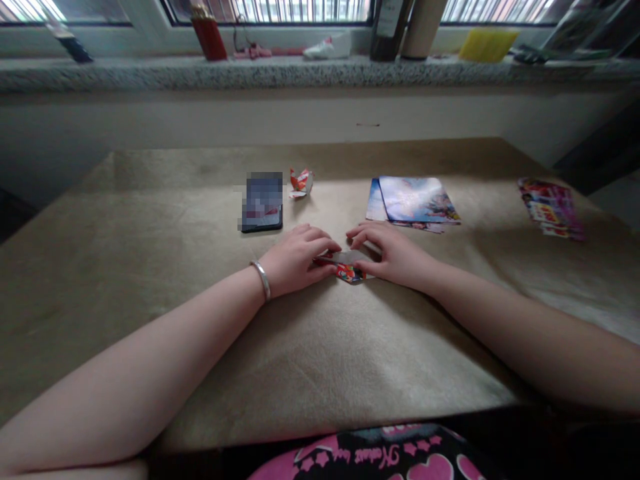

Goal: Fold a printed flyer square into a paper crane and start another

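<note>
A small piece of printed paper, red and grey, lies partly folded on the beige table cloth between my two hands. My left hand, with a silver bangle on its wrist, presses down on the paper's left end with curled fingers. My right hand pinches the paper's right side, fingers closed on it. A finished folded paper shape, red and white, sits farther back by a dark phone.
A stack of glossy printed sheets lies to the right of my hands. Another printed sheet sits near the table's right edge. The window sill behind holds a red container, a bottle and a yellow object.
</note>
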A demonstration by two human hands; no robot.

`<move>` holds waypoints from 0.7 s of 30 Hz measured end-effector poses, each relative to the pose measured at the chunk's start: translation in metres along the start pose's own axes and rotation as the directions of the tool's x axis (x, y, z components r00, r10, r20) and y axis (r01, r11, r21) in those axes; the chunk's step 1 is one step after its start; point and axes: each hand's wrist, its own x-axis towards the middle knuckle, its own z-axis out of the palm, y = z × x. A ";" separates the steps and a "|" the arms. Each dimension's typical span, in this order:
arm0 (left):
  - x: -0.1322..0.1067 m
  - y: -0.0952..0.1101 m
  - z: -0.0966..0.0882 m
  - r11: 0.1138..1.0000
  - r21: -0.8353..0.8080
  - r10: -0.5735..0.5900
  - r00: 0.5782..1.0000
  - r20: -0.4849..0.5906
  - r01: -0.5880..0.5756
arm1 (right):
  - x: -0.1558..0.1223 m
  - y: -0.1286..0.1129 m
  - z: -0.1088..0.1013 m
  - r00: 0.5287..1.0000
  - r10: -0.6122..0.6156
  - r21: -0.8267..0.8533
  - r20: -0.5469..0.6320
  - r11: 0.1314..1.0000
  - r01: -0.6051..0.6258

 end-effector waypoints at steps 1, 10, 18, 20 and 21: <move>0.000 0.000 0.000 1.000 0.020 0.012 1.000 -0.003 -0.012 | 0.000 -0.002 0.001 1.000 0.020 0.041 0.005 0.999 -0.020; 0.001 0.000 0.000 0.999 -0.002 0.046 0.996 -0.080 -0.046 | -0.003 -0.013 0.003 0.989 0.145 0.134 0.009 0.980 -0.145; -0.001 0.006 0.002 0.954 -0.298 -0.102 0.974 -0.203 0.038 | 0.000 -0.013 -0.002 0.984 0.179 0.086 0.011 0.980 -0.179; -0.001 0.008 0.002 0.951 -0.310 -0.101 0.962 -0.254 0.018 | 0.000 -0.013 -0.001 0.978 0.206 0.114 -0.034 0.973 -0.201; -0.001 0.008 0.002 0.951 -0.310 -0.096 0.954 -0.283 0.004 | -0.001 -0.013 -0.001 0.976 0.209 0.121 -0.057 0.972 -0.201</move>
